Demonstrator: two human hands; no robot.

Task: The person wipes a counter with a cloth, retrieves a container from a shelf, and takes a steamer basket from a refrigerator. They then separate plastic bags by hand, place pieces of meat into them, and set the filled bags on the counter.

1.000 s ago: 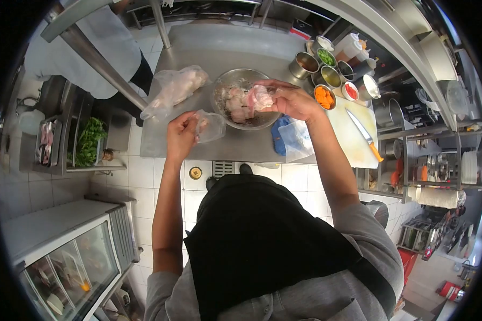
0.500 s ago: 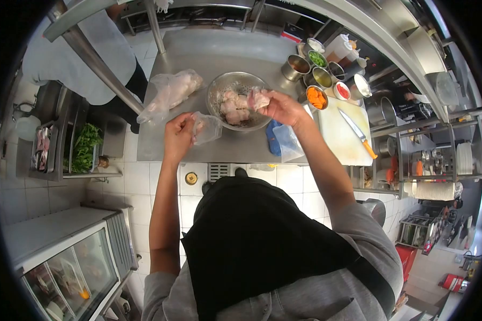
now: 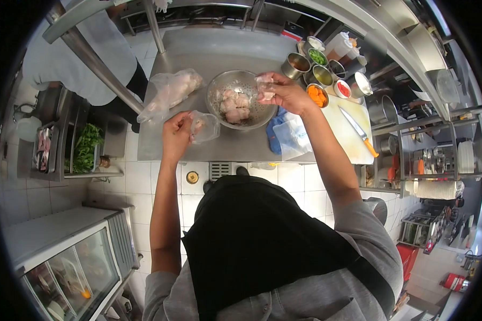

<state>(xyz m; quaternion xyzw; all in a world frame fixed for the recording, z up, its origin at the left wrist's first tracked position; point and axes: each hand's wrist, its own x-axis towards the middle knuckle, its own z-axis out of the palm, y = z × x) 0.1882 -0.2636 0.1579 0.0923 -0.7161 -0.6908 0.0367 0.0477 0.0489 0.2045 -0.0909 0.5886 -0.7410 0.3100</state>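
A steel bowl (image 3: 217, 81) stands on the counter with several pieces of raw chicken (image 3: 234, 107) in it. Above its right rim, my right hand (image 3: 290, 96) pinches a pale piece of raw chicken (image 3: 265, 88) between thumb and fingers. To the left of the bowl, my left hand (image 3: 178, 134) is closed on the edge of a small clear plastic bag (image 3: 206, 128); something small and pinkish shows through it. Just behind that hand lies a larger clear bag of raw chicken (image 3: 179, 88).
A white cutting board (image 3: 337, 144) with an orange-handled knife (image 3: 360, 134) lies at right. Behind it are several metal containers, one with chopped carrot (image 3: 316, 96). A blue cloth (image 3: 276, 135) and plastic sheet (image 3: 294, 138) lie near the front edge. Another person (image 3: 83, 59) stands at left.
My right hand has shifted right and slightly up with the chicken piece, from over the bowl's inside to its right rim. My left hand and the small bag have barely moved left.
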